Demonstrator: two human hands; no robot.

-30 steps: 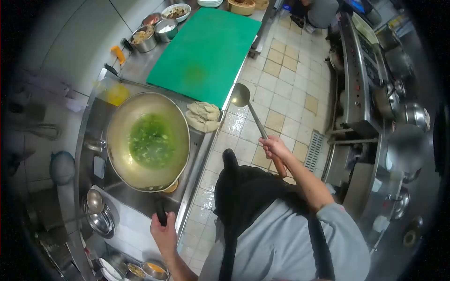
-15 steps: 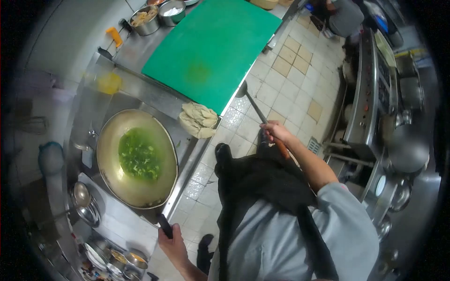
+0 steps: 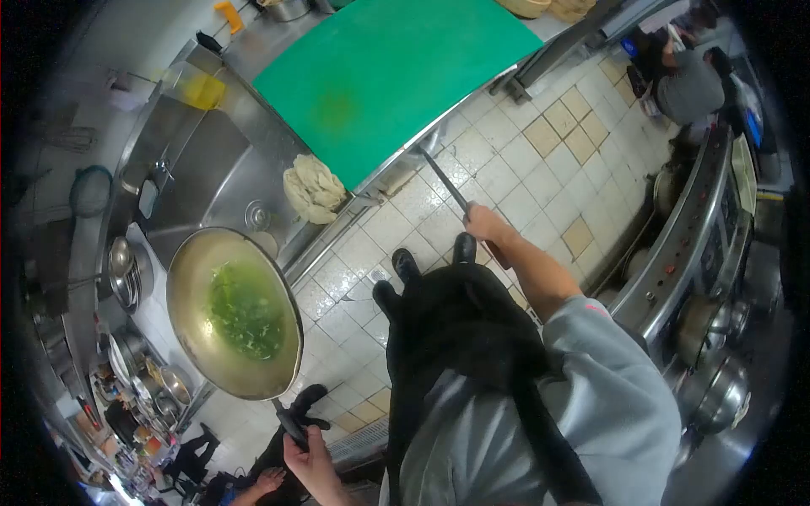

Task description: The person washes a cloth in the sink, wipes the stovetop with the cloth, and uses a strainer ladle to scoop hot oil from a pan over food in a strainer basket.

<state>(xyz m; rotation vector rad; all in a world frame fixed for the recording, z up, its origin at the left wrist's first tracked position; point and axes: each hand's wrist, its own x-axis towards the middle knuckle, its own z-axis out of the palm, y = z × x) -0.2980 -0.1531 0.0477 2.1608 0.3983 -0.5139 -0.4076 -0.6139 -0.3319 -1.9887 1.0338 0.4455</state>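
My left hand is closed around the black handle of a wok. Pale green liquid with chopped green leaves and light shreds lies in the wok. The wok hangs past the sink's near corner, partly over the white-topped counter. My right hand grips a ladle by its handle, out over the tiled floor. The ladle's bowl end is hard to make out near the counter edge. A crumpled cloth lies on the sink's edge, between the wok and a green cutting board.
A metal sink with a tap stands beyond the wok. Steel bowls crowd the lower-left counter. Another person's hand shows at the bottom. A crouching person is at upper right, near a stove.
The wok has shifted away from over the sink, uncovering its basin and drain. My view has turned, and another person's hand has come in at the bottom. Both my grips stay the same.
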